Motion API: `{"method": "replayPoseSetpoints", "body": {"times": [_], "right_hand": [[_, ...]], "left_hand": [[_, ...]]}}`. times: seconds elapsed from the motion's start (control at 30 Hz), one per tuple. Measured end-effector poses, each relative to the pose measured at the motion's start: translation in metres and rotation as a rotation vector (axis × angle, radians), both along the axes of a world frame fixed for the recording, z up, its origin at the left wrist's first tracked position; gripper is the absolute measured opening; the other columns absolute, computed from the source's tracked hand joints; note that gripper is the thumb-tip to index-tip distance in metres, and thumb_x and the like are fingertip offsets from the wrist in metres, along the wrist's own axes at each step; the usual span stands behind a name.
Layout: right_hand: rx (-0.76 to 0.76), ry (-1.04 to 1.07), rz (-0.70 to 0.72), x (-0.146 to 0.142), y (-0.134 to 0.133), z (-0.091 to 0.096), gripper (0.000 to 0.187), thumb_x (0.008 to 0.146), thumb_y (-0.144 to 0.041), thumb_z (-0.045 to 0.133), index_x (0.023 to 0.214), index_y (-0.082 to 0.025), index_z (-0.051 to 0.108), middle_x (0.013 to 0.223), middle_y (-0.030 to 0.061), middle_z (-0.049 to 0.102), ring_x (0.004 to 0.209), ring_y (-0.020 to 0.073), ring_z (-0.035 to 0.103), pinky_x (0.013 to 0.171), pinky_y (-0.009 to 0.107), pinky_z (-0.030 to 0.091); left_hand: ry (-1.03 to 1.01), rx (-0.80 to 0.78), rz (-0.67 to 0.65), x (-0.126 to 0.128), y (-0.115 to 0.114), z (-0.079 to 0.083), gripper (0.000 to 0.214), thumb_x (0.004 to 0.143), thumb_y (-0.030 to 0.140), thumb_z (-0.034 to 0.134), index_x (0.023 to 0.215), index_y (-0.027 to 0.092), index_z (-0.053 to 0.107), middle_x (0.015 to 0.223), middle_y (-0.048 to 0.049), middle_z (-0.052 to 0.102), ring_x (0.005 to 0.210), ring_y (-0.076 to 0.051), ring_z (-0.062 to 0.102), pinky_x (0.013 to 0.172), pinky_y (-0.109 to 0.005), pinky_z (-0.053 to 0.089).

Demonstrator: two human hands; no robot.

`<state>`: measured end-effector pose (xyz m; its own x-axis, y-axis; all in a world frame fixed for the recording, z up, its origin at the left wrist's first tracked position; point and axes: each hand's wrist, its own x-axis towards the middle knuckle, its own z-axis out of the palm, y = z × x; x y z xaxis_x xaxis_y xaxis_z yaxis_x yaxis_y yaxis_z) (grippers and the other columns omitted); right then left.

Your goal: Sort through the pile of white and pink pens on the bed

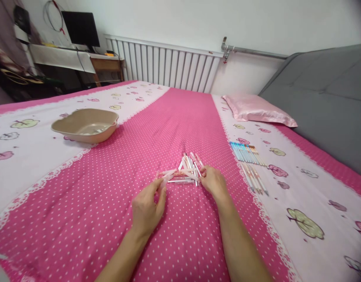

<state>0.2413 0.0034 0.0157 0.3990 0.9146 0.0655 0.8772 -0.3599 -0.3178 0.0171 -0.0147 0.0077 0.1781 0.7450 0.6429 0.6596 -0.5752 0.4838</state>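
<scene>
A small heap of pink and white pens (186, 169) lies on the pink dotted bedspread (168, 129) in front of me. My left hand (147, 207) pinches the left end of one pen in the heap, fingers closed. My right hand (213, 181) rests at the heap's right edge, fingers curled on the pen ends there. A row of blue pens (244, 152) and a few pale pens (253, 178) lie to the right on the white patterned strip.
A beige heart-shaped bowl (85, 125) sits at the left on the bed. A pink pillow (256, 109) lies by the grey headboard (324, 113). A white radiator (165, 64) and a desk with a monitor (80, 27) stand beyond.
</scene>
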Motion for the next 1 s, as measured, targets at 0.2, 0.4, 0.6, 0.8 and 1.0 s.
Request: {"method": "replayPoseSetpoints", "body": {"times": [0.2, 0.4, 0.6, 0.8, 1.0], "right_hand": [[0.024, 0.108, 0.035, 0.004, 0.000, 0.004, 0.032, 0.072, -0.013, 0.053, 0.102, -0.018, 0.063, 0.075, 0.0061, 0.068, 0.070, 0.0189, 0.062, 0.056, 0.024, 0.038], [0.178, 0.481, 0.110, 0.009, -0.005, 0.020, 0.044, 0.075, -0.009, 0.045, 0.118, -0.017, 0.052, 0.085, 0.0043, 0.062, 0.073, 0.0149, 0.058, 0.065, 0.026, 0.045], [0.314, 0.937, 0.187, -0.005, -0.017, 0.049, 0.071, 0.077, -0.015, 0.054, 0.140, -0.027, 0.024, 0.099, 0.0059, 0.054, 0.083, 0.0156, 0.058, 0.075, 0.031, 0.051], [0.508, 1.213, 0.367, -0.032, -0.023, 0.062, 0.093, 0.075, -0.019, 0.063, 0.143, -0.039, 0.004, 0.098, 0.0032, 0.053, 0.083, 0.0161, 0.058, 0.073, 0.034, 0.055], [0.609, 1.141, 0.433, -0.055, -0.022, 0.057, 0.085, 0.079, -0.018, 0.060, 0.142, -0.044, 0.009, 0.100, 0.0025, 0.052, 0.079, 0.0145, 0.056, 0.070, 0.031, 0.056]], "left_hand": [[-0.011, -0.023, -0.018, -0.001, 0.000, -0.002, 0.024, 0.087, 0.026, 0.049, 0.107, 0.017, 0.059, 0.081, -0.0034, 0.070, 0.063, -0.013, 0.064, 0.057, -0.024, 0.050], [-0.013, -0.035, -0.027, -0.001, -0.001, -0.001, 0.025, 0.087, 0.026, 0.050, 0.108, 0.017, 0.058, 0.080, -0.0029, 0.070, 0.060, -0.012, 0.062, 0.054, -0.023, 0.049], [0.001, -0.031, -0.040, 0.000, -0.001, -0.002, 0.024, 0.087, 0.024, 0.050, 0.108, 0.016, 0.058, 0.079, -0.0026, 0.070, 0.056, -0.011, 0.061, 0.052, -0.022, 0.047], [0.057, 0.028, -0.103, 0.003, -0.004, -0.004, 0.023, 0.086, 0.023, 0.051, 0.108, 0.017, 0.057, 0.077, -0.0014, 0.069, 0.058, -0.012, 0.062, 0.055, -0.022, 0.047], [0.070, 0.045, -0.129, 0.003, -0.006, -0.003, 0.022, 0.086, 0.023, 0.051, 0.107, 0.017, 0.056, 0.076, -0.0013, 0.069, 0.060, -0.013, 0.062, 0.054, -0.023, 0.047]]}}
